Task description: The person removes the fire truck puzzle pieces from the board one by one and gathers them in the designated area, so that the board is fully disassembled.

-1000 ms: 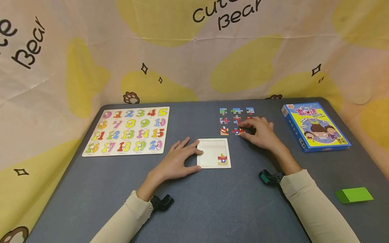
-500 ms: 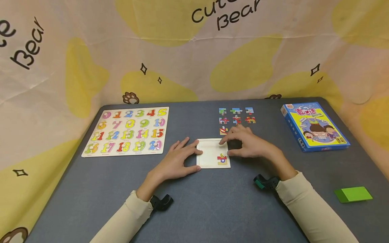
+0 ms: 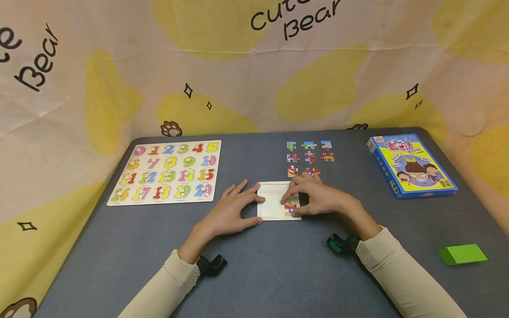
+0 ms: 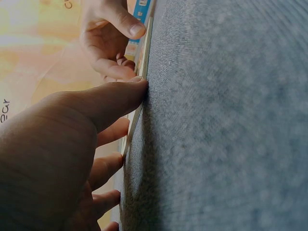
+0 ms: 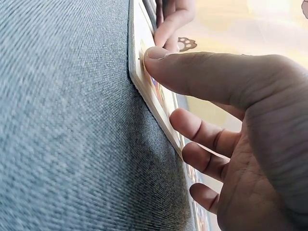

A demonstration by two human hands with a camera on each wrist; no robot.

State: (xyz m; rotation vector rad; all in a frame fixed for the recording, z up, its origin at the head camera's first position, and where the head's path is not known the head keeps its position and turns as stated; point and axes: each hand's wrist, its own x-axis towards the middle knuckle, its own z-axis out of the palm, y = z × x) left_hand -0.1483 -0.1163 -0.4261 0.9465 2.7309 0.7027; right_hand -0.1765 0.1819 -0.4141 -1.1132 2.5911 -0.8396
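In the head view a small white puzzle tray (image 3: pixel 272 202) lies flat on the table, with one red and yellow jigsaw piece (image 3: pixel 289 206) in its near right corner. My left hand (image 3: pixel 227 211) rests spread at the tray's left edge, thumb and fingertips touching the rim. My right hand (image 3: pixel 321 193) reaches over the right side. Its thumb and index fingertip touch down around the jigsaw piece, partly covering it; a firm pinch cannot be made out. In the right wrist view the thumb (image 5: pixel 166 60) lies nearly straight against the tray (image 5: pixel 139 67).
Behind the tray, several loose jigsaw pieces (image 3: pixel 310 157) lie in rows. A number board (image 3: pixel 165 172) is at the left. At the right back lies a blue and yellow box (image 3: pixel 413 165), with a green block (image 3: pixel 462 255) nearer the front. A printed cloth (image 3: pixel 238 88) hangs behind the table.
My right hand has left the loose red piece in the nearest row, which still lies there, and moved left and nearer to the piece in the tray. My left hand stays put.
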